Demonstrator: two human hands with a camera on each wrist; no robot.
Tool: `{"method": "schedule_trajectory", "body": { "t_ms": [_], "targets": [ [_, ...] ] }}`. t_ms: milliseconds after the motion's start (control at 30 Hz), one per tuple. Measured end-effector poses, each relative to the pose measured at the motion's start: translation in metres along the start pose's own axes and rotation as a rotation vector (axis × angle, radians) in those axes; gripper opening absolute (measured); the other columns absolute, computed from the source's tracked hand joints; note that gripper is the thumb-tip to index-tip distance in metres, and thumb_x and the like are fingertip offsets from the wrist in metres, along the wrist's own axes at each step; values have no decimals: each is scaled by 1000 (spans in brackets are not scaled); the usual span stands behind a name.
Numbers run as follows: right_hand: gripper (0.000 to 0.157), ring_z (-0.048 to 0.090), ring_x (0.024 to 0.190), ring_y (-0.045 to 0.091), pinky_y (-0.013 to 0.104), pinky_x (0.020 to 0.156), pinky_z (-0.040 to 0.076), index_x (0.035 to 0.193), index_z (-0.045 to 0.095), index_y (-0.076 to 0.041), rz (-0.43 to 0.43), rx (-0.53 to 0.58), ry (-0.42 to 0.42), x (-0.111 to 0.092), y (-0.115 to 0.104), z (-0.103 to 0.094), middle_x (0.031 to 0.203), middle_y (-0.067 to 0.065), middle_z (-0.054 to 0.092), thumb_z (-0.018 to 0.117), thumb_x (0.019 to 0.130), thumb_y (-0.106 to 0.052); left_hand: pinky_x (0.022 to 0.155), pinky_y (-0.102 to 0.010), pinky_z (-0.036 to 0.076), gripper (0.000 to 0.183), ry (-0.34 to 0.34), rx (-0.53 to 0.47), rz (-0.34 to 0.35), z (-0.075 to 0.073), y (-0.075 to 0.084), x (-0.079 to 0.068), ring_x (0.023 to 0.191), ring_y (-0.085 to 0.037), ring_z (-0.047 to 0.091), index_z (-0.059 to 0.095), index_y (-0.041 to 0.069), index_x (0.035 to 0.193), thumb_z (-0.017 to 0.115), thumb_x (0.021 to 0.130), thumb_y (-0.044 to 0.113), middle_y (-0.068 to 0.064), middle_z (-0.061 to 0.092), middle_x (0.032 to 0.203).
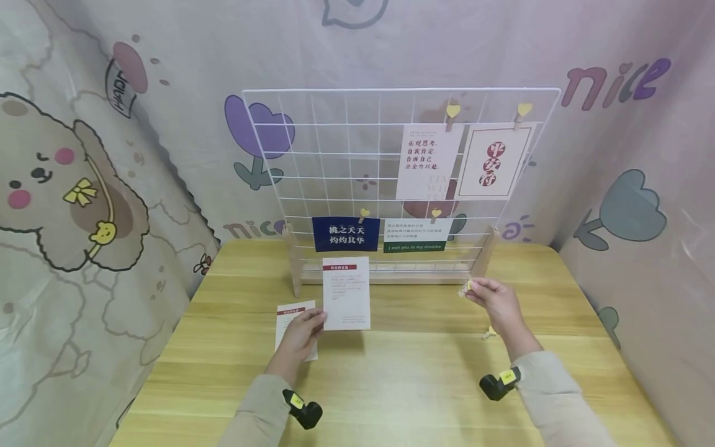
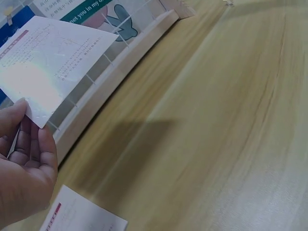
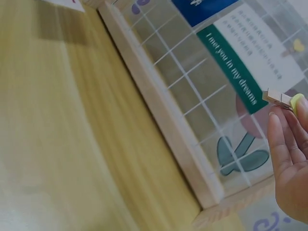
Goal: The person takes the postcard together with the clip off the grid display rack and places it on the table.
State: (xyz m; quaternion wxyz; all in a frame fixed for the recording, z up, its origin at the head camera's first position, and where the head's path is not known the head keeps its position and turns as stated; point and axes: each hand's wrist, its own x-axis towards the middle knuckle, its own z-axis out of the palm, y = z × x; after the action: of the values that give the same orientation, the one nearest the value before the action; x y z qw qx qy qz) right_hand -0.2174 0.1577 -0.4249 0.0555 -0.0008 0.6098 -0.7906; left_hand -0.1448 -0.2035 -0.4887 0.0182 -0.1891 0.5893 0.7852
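Left hand [image 1: 300, 335], head view, pinches card [image 1: 346, 298] before grid [image 1: 357, 124], long axis upright, red band [image 1: 339, 267] topmost; right hand [image 1: 499, 304] pinches clip [image 1: 464, 289], tip leftward. Left wrist: thumb [image 2: 14, 115] presses card near corner, above counter [image 2: 192, 144]. Right wrist: clip points outward from hand, heart [image 3: 296, 102] at thumb.

“平安符” on card [image 1: 495, 162], “nice” on cloth [image 1: 614, 133]

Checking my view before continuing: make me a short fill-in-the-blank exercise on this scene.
1. The left hand holds a white card whose printed band is coloured ____.
2. The right hand pinches a wooden clip whose decoration is coloured ____.
3. The green strip reads "I met you in my ____".
4. Clipped cards on the white grid number ____.

Missing words: red; yellow; dreams; four.
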Motion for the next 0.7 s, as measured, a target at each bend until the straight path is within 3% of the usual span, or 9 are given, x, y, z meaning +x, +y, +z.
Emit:
{"method": "schedule_trajectory", "body": {
  "t_ms": [200, 433, 533, 567, 700],
  "targets": [
    [18, 59, 73, 10, 21, 75, 46, 80, 62, -11, 62, -48, 39, -5, 11, -8, 78, 1, 59, 52, 83, 2, 73, -24, 40, 23, 10, 33, -22, -4, -6, -4, 77, -14, 46, 53, -3, 100, 57, 81, 10, -3, 51, 84],
    [15, 59, 74, 9, 22, 76, 46, 98, 57, 4, 92, -106, 63, -13, 23, -22, 77, -1, 60, 51, 84, 0, 76, -28, 38, 27, 42, 66, -54, -7, -15, -3, 78, -15, 45, 53, -3, 102, 58, 81, 13, -3, 51, 85],
    [15, 59, 74, 8, 22, 76, 46, 97, 57, 2, 92, -118, 73, -15, 28, -28, 77, -2, 61, 51, 84, -1, 76, -28, 39, 29, 42, 74, -40, -9, -20, -4, 79, -16, 46, 54, -3, 102, 59, 80, 15, -4, 51, 85],
    [14, 59, 74, 8, 22, 75, 46, 96, 58, 1, 94, -112, 79, -16, 30, -29, 76, -1, 61, 51, 84, -1, 75, -27, 39, 27, 11, 61, -17, -11, -22, -5, 78, -15, 46, 55, -1, 101, 60, 80, 15, -4, 52, 85],
    [16, 60, 72, 9, 22, 75, 47, 81, 62, -9, 110, -50, 98, -20, 35, -37, 75, 0, 61, 51, 84, 1, 71, -25, 40, 28, 4, 55, -10, -13, -27, -8, 77, -15, 47, 56, -2, 100, 62, 79, 15, -5, 53, 85]
  ]
}}
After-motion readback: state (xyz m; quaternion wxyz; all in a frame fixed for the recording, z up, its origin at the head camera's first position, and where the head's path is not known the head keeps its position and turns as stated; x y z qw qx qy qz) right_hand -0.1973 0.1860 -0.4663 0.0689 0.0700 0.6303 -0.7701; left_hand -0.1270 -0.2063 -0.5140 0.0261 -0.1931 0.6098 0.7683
